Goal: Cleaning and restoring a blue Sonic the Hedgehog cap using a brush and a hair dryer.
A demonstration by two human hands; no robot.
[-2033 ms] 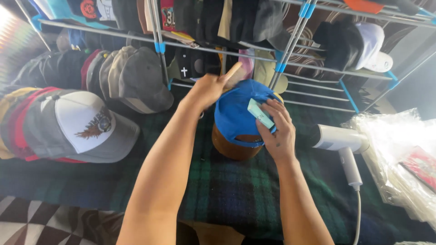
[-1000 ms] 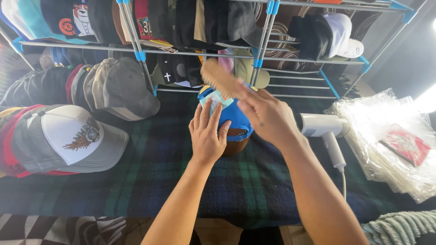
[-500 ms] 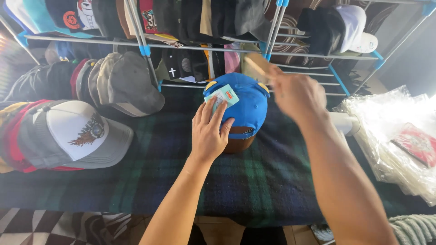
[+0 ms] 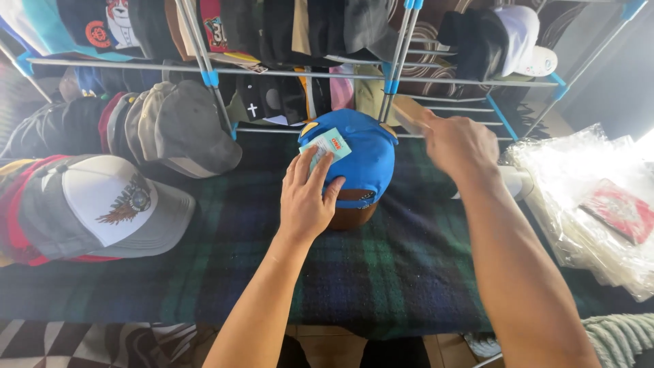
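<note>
1. Far left: a white-and-grey trucker cap [image 4: 119,211] with an eagle-like print lies on the dark green plaid cloth [image 4: 225,272], well apart from the work. Behind it, a stack of grey caps [image 4: 170,126] leans against the metal rack [image 4: 211,75] hung with many more caps.
2. Centre: the blue cap [image 4: 361,153] sits crown-up on a brown rounded form [image 4: 351,215], just in front of the rack's lower rail. A small pale green tag [image 4: 325,146] lies on the crown's left side.
3. Left hand [image 4: 306,201]: flat and spread against the cap's left side, fingertips on or at the tag. It holds nothing closed; it steadies the cap.
4. Right hand [image 4: 460,146]: raised just right of the cap, closed around a tan wooden-looking tool [image 4: 407,112], likely a brush. Only its end shows, so the kind stays uncertain. The tool is clear of the cap.
5. Judged step: cap braced on the form, tool lifted between passes over the crown.
6. Judged next move: bring the tool down onto the crown's right side while the left hand keeps the cap from turning; watch the rack upright beside the tool.
7. Right: a white handheld appliance [image 4: 514,180], mostly hidden behind the forearm; further right, clear plastic bags [image 4: 586,197] with a red item inside.
</note>
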